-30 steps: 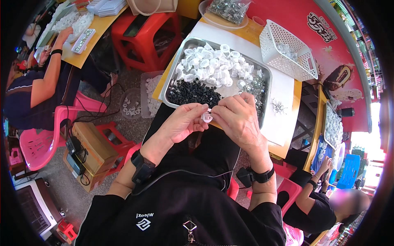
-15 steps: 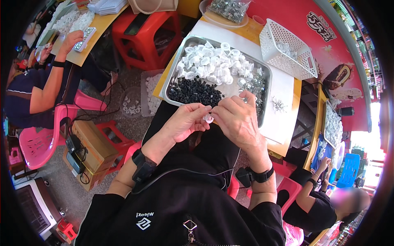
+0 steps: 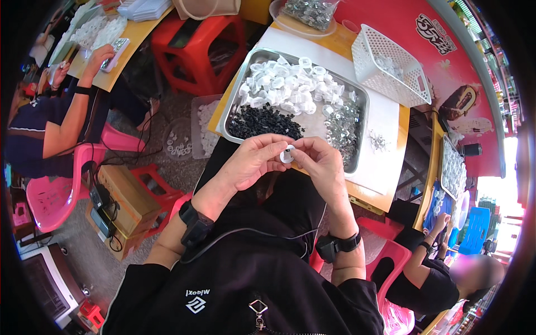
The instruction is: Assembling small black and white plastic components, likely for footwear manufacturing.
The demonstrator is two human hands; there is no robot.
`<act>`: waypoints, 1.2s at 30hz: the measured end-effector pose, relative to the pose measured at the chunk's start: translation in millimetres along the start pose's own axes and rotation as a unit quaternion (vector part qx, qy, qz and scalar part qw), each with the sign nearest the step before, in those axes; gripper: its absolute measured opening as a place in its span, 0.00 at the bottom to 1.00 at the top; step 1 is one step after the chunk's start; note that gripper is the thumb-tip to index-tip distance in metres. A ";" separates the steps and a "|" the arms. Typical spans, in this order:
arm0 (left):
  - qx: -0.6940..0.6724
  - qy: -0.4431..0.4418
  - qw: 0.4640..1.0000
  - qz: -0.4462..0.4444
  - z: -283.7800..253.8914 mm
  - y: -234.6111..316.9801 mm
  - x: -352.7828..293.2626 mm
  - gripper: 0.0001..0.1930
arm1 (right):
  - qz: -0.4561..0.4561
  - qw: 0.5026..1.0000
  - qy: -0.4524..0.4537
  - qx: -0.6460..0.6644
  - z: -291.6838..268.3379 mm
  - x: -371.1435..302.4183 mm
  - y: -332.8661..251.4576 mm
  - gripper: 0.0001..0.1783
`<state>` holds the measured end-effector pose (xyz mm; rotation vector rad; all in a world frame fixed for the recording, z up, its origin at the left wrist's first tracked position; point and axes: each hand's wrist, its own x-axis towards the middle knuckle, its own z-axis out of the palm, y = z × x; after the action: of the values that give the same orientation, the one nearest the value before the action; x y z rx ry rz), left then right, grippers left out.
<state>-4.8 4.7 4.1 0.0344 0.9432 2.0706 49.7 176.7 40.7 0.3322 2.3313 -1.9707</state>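
Between my two hands is a small white round plastic part [image 3: 287, 154] with a dark spot at its top. My left hand [image 3: 254, 159] pinches it from the left with thumb and fingers. From the right, the fingertips of my right hand [image 3: 319, 162] close on the same part. Both hands hover over my lap at the near edge of a metal tray [image 3: 363, 139]. In the tray lie white plastic caps [image 3: 290, 84] at the back, small black pieces [image 3: 262, 125] at the near left and small clear or metallic pieces [image 3: 341, 131] on the right.
The tray rests on white paper over a yellow table [image 3: 379, 200]. A white perforated basket [image 3: 391, 67] stands at the back right. On the floor at left are a clear bin of white parts [image 3: 207, 125] and a cardboard box [image 3: 128, 198]. Co-workers sit at both sides.
My right hand has turned and drawn in lower, its fingers now on the white part. The part has rotated to show its round face. My left hand has shifted slightly.
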 end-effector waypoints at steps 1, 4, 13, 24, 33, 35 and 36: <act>0.014 0.010 1.000 0.015 1.6 -0.2 -0.7 0.11 | -0.010 1.000 0.019 -0.009 3.0 -1.3 -1.2 0.08; 0.073 0.053 0.993 0.075 4.9 -1.7 -2.9 0.09 | -0.024 0.998 0.049 -0.025 3.9 -2.5 0.9 0.07; 0.249 0.109 0.938 0.213 12.5 -11.8 -4.6 0.05 | -0.065 0.991 0.103 -0.054 7.7 -2.3 9.3 0.06; 0.285 0.112 0.932 0.192 4.3 -17.8 2.5 0.04 | -0.068 0.982 0.128 -0.123 16.6 -5.9 14.3 0.06; 0.069 0.023 0.988 0.136 -1.0 -23.6 8.9 0.11 | 0.023 0.972 0.053 0.227 14.5 -3.8 20.1 0.04; 0.069 0.046 0.985 0.151 6.0 -31.3 11.1 0.20 | -0.014 0.969 0.056 0.241 21.1 -6.7 12.9 0.04; 0.068 0.046 0.985 0.152 6.0 -30.1 10.4 0.20 | -0.014 0.969 0.056 0.240 23.9 -9.5 10.0 0.04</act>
<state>11.1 26.6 -13.7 0.1650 1.1960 2.2968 59.0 153.6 28.7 0.4472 1.8876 -2.5785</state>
